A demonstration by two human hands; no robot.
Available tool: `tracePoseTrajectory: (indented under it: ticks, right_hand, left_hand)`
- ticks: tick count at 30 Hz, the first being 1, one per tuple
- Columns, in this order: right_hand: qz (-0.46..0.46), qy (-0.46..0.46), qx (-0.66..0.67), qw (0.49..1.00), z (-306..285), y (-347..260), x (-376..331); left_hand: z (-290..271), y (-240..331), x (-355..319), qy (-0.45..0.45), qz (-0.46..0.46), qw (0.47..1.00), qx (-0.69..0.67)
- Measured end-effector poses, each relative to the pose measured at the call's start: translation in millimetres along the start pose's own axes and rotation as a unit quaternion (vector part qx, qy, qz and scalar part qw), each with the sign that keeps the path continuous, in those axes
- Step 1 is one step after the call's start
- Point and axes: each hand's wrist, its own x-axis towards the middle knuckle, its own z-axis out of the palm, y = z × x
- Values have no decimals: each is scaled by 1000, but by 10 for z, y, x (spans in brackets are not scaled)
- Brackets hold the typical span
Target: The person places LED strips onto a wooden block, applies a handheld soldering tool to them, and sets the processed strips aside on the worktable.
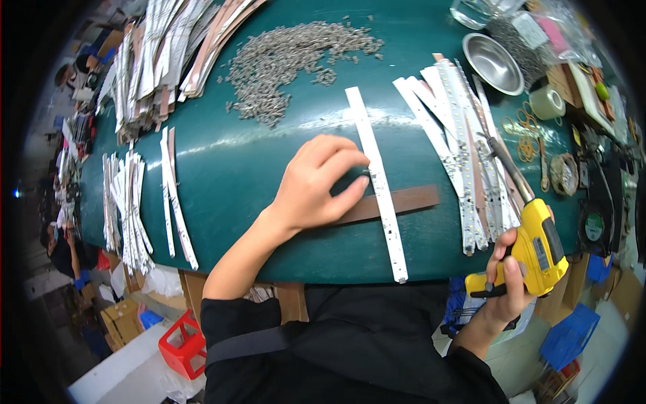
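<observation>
A long white LED strip board (375, 158) lies lengthwise in front of me, across a brown flat bar (416, 198). My left hand (316, 178) is at its left edge, thumb and index finger closed on a small metal part (365, 171), which touches or nearly touches the board. In my right hand (511, 269) is a yellow soldering gun (538, 246) with a long metal barrel, gripped by its handle. Its barrel points up and left, over the right-hand pile of LED strips (464, 148).
Many small metal parts (289, 60) lie heaped at the back. Bundled strips (155, 54) fill the far left; smaller groups (128, 209) lie nearer. A steel bowl (493, 64), rubber bands (523, 128) and a white roll (547, 102) stand right. A red stool (183, 345) is below left.
</observation>
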Motion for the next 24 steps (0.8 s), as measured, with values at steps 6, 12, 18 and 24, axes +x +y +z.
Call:
tracePoseTrajectory:
  ticks: [6,12,18,24]
  right_hand:
    - [-223,-47,-490,841,32,140,30]
    - [-205,-96,-530,817,9,313,-12]
    - [-214,-22,-465,859,64,249,-30]
    - [-213,-67,-373,900,336,171,-157]
  left_hand:
    - [124,239,12,-123,76,988,49]
    - [-173,144,-4,-190,56,978,69]
    - [-479,80,-196,-241,22,969,44]
    - [-430,153,-144,-125,2,992,-1]
